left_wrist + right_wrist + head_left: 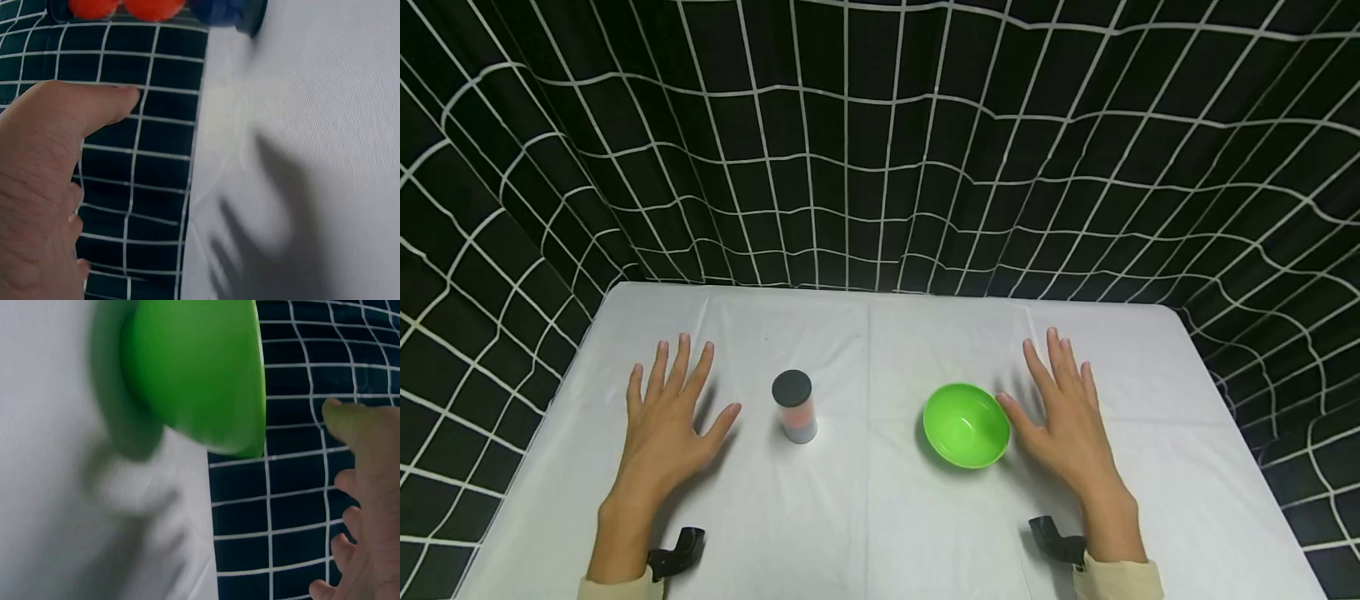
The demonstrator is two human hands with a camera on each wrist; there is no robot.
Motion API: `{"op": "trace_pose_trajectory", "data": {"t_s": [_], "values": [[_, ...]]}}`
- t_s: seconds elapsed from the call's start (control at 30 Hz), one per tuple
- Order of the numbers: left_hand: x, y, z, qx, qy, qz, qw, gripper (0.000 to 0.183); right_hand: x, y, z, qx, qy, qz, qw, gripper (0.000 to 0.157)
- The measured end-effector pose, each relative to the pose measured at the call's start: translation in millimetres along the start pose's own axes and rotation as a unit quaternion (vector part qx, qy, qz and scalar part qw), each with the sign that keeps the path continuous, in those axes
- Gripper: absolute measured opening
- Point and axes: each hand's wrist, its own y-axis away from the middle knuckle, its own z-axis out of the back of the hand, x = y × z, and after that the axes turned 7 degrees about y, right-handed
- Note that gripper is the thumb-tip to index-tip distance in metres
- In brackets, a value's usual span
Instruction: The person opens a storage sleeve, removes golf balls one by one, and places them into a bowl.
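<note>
Left hand (666,433) and right hand (1067,425) both released, nothing grasped

Fingers of both spread, raised over the white cloth-covered table (868,517). Small see-through cylindrical container (799,417) with orange-red contents stands upright, inward of the left thumb and apart from it. Its dark grey round lid (792,388) is on. Bright green, glossy, plastic-looking round bowl (955,417) sits right way up beside the right thumb; right wrist view shows a gap between thumb and rim.

Progress (judged): no handling under way. Container closed, bowl with nothing visible inside, the two well apart. Nothing on the cloth shows a finished step. Whether this is a start or a close, cannot tell; any remaining work likewise undetermined.
</note>
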Motion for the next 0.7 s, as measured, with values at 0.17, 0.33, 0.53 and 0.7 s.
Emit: {"op": "trace_pose_trajectory", "data": {"t_s": [0.17,0.33,0.53,0.7], "values": [[-10.1,-2.3,-5.7,0.023,0.081,-0.018,0.9963,0.093,9.5,-3.6,0.3,-0.012,-0.029,0.016,0.999,0.074],[-22.6,-1.6,-15.8,0.074,0.218,-0.005,0.9732,0.092,21.4,-6.1,-0.8,-0.022,-0.069,0.018,0.997,0.073],[-25.0,-11.5,-31.8,0.141,0.363,0.004,0.9210,0.085,39.0,-6.5,-1.9,-0.026,-0.105,0.018,0.994,0.066],[-23.2,-25.9,-34.3,0.230,0.473,0.024,0.8504,0.074,54.9,-14.4,0.1,-0.029,-0.122,0.023,0.992,0.062]]}}
